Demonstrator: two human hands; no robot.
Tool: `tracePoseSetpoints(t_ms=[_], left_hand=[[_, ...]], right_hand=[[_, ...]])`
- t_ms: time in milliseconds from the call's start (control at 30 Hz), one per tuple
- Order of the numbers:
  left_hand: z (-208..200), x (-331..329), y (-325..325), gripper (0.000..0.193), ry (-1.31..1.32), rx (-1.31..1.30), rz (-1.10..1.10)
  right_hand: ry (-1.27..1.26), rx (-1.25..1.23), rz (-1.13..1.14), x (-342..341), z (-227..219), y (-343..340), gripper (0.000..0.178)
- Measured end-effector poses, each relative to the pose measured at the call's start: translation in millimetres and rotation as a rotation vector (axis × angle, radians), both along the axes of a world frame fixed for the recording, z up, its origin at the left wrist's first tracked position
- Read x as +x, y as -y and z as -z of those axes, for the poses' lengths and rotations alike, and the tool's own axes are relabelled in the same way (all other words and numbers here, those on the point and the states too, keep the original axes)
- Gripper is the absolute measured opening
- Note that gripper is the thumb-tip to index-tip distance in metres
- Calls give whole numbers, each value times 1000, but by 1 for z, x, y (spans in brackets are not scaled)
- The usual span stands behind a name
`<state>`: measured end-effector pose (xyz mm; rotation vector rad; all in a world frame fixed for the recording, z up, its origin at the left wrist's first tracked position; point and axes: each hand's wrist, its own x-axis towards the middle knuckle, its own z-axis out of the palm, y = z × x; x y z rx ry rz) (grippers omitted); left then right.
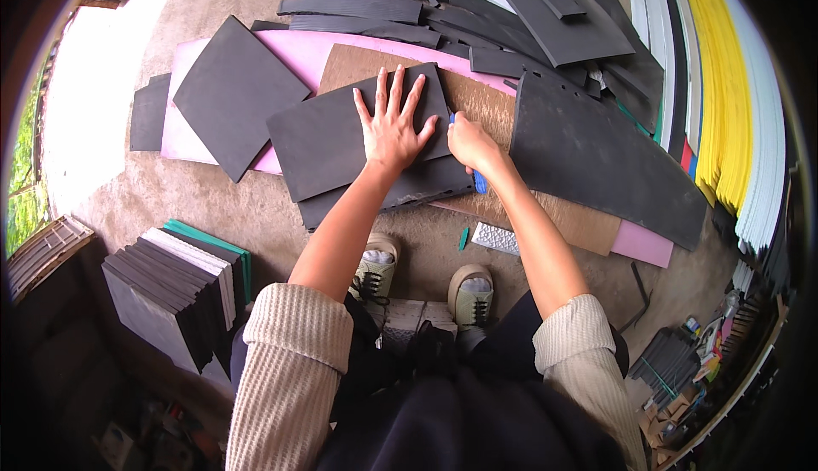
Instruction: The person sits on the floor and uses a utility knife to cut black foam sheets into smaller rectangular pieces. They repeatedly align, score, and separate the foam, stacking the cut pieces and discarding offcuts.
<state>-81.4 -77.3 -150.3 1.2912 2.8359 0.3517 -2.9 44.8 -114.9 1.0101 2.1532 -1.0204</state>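
Note:
My left hand [392, 134] lies flat with fingers spread on a dark grey foam sheet [319, 143]. Just beyond that sheet's right edge, my right hand [474, 143] is closed round a blue-handled cutter knife [481, 183]; its blade is mostly hidden. Under the top sheet another dark sheet [409, 188] sticks out on the near side. A worn brown board [486, 100] lies beneath them, over a pink sheet [189, 149]. To the left rests a square dark sheet [239, 96], turned cornerwise. A long dark sheet [596, 160] with a slanted edge overlaps the board on the right.
Dark strips and offcuts [366, 24] are heaped at the back. Yellow sheets [716, 71] and pale sheets [761, 130] are stacked far right. A block of cut sheets [162, 288] stands at the near left. My shoes [470, 294] flank a pale block, with a small white textured piece [496, 238] ahead.

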Motion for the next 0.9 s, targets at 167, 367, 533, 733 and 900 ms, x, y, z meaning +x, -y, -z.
tracePoseSetpoints(t_ms=[167, 367, 533, 733, 900], left_hand=[[6, 0, 1, 69, -24, -1, 2], [5, 1, 1, 67, -32, -18, 2], [1, 1, 2, 66, -34, -35, 2], [4, 1, 0, 65, -36, -24, 23], [6, 0, -2, 65, -44, -4, 41]], right_hand=[[-14, 69, -70, 37, -2, 15, 30], [-60, 100, -67, 65, 8, 29, 29], [-58, 140, -75, 88, 5, 42, 28], [-1, 156, -76, 118, -4, 59, 27], [55, 111, -105, 119, -21, 57, 29]])
